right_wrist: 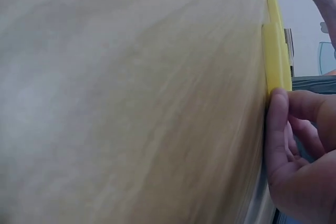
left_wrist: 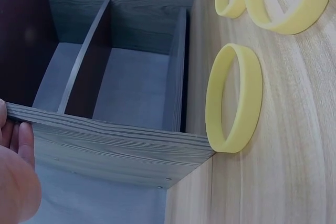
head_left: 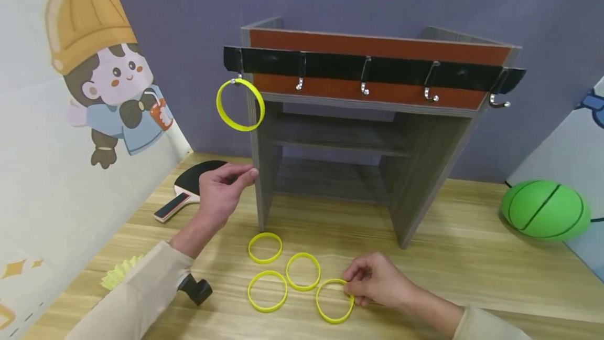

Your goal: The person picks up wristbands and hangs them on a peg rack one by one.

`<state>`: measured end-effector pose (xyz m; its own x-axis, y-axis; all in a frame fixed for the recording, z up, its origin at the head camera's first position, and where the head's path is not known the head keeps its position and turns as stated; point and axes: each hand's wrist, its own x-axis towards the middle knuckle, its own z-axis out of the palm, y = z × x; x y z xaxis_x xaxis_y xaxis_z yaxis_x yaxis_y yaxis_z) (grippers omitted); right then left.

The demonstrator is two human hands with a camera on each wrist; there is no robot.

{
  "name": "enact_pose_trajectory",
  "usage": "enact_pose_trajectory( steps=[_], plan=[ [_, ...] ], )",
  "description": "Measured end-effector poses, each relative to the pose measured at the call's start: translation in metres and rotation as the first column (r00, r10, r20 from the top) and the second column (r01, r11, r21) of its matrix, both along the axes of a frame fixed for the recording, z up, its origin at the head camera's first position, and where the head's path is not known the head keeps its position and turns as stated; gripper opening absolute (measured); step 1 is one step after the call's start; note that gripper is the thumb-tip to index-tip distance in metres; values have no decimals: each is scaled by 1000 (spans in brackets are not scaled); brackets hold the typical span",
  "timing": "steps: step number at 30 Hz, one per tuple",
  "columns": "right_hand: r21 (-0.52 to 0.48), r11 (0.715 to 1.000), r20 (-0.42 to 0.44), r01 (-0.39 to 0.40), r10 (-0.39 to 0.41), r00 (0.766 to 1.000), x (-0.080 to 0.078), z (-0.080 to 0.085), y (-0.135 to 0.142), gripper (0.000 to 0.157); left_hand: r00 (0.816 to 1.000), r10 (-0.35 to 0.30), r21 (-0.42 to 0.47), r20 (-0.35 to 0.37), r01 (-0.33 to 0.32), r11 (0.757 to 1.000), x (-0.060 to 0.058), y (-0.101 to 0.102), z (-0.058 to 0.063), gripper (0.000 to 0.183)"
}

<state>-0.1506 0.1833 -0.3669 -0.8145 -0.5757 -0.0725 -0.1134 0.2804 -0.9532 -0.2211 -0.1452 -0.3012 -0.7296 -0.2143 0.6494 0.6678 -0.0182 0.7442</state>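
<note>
My right hand (head_left: 379, 282) pinches the edge of a yellow ring (head_left: 335, 321), a flat band that lies on the table; the right wrist view shows thumb and finger on this ring (right_wrist: 274, 59). Three more yellow rings lie beside it, one of them (left_wrist: 251, 100) close to the cabinet's foot. Another yellow ring (head_left: 240, 128) hangs from the leftmost hook of the black hook rail (head_left: 330, 64). Below it my left hand (head_left: 222, 193) has its fingertips at the front edge of the grey cabinet's left side panel (left_wrist: 131, 135). Most of that hand is cut off in the left wrist view.
Several metal hooks line the rail across the cabinet's top front. A table-tennis bat (head_left: 186, 195) lies left of the cabinet, and a green ball (head_left: 545, 210) sits at the right. Near my left sleeve is a yellow spiky object (head_left: 120, 272), partly covered.
</note>
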Motion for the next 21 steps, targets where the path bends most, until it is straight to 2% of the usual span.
enact_pose_trajectory(
  steps=[8,21],
  plan=[
    [-40,999,88,33,-30,996,6,-2,15,13,1000,11,-26,7,-11,1000,-2,1,0,14],
    [-37,999,120,10,-5,993,9,1,36,16,1000,16,-38,-3,-16,999,-1,-3,-1,14]
  ],
)
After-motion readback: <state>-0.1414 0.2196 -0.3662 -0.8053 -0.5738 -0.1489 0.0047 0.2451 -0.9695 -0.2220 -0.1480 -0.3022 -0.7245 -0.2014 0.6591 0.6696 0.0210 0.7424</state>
